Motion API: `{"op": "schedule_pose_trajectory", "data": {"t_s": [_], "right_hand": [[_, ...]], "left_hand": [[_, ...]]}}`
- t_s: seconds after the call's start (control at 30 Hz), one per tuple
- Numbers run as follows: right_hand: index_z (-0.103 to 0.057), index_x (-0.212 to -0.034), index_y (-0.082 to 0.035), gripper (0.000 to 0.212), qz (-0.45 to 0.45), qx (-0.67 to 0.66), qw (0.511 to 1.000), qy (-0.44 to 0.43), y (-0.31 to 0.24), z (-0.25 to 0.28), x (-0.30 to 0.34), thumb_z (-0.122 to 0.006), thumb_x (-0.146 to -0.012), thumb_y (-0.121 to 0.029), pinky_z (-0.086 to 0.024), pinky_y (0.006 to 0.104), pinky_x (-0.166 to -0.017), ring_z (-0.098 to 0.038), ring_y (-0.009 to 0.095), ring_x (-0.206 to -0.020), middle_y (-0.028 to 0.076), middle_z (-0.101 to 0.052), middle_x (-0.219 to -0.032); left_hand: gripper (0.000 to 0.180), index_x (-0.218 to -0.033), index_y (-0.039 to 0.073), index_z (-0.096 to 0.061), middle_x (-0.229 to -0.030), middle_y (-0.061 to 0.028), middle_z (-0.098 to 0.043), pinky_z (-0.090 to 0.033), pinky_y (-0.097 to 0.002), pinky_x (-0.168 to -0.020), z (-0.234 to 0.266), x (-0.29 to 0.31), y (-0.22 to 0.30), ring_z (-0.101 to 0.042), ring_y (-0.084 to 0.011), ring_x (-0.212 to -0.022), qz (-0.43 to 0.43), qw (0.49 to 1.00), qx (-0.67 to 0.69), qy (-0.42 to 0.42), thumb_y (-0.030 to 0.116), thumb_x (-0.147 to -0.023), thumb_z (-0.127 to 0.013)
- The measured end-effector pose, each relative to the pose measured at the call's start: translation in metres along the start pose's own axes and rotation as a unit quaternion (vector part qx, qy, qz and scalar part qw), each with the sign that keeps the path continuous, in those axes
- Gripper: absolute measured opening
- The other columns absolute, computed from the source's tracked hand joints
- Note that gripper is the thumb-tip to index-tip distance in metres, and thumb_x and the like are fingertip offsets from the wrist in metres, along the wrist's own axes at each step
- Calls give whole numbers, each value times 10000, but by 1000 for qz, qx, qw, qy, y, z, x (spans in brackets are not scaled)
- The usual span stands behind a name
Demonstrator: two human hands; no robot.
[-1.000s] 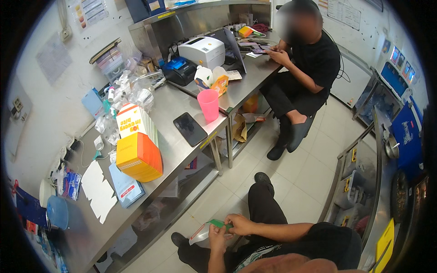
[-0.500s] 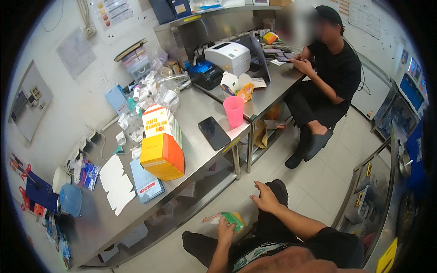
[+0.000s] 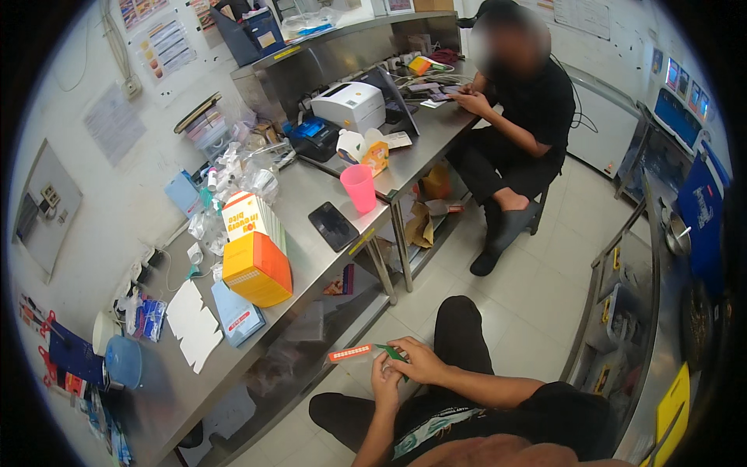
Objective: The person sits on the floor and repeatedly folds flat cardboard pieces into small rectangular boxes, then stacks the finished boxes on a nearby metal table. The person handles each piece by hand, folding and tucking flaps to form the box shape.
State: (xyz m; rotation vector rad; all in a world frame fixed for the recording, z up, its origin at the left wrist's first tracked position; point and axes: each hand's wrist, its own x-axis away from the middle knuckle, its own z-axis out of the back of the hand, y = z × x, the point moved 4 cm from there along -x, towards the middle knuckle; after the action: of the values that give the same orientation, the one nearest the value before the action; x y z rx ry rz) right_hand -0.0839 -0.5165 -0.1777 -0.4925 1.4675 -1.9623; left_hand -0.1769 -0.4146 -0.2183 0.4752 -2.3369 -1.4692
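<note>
Over my lap, both hands meet at a printed cardboard carton [image 3: 352, 354], whose orange-red panel points left and whose green part shows by my fingers. My left hand [image 3: 384, 380] grips its near end, fingers bent round it. My right hand [image 3: 418, 362] is closed on the green edge beside the left, fingertips pressed to the card. The fingers hide much of the carton. On the steel table ahead stand two stacks of flat cartons, one yellow-orange [image 3: 257, 270] and one white with orange print [image 3: 247, 218].
A pink cup [image 3: 358, 188], a black phone [image 3: 334, 226], an opened takeaway box [image 3: 375, 158] and a white printer [image 3: 348, 107] are on the steel tables. A seated person [image 3: 517, 101] in black holds a phone. A steel rack [image 3: 615, 280] stands at right.
My right hand, open and apart before, has moved left and closed on the carton. The carton has turned so its orange-red panel shows. The head view has shifted right.
</note>
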Motion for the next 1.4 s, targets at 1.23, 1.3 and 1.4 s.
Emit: {"op": "schedule_pose_trajectory", "data": {"t_s": [1.23,1.3,1.4], "right_hand": [[-721,-1164,45,277,-99,-86,989,70,63,-20,20,-749,-977,-158,-580,331,-865,-725,207,-999,138,-707,-1107],[-692,-1272,16,367,-90,-70,993,32,71,-16,19,-757,-973,-186,-575,375,-922,-712,264,-1100,167,-694,-1158],[-396,-1613,-90,858,-110,267,950,-116,68,69,-36,-830,-903,-297,-423,492,-1176,-458,438,-1455,271,-453,-1584]], "left_hand": [[402,-1380,-50,-523,-1286,-168,-628,-601,-355,-910,16,-8,-19,-660,-235,-1135,54,976,-143,154,-8,-1000,-649],[455,-1425,-49,-466,-1295,-170,-613,-638,-355,-864,24,-14,-29,-674,-232,-1087,70,972,-164,150,-16,-1007,-644],[482,-1442,-50,-450,-1301,-165,-608,-644,-353,-846,61,-17,-56,-673,-230,-1091,139,967,-112,184,-26,-1004,-649]]}}
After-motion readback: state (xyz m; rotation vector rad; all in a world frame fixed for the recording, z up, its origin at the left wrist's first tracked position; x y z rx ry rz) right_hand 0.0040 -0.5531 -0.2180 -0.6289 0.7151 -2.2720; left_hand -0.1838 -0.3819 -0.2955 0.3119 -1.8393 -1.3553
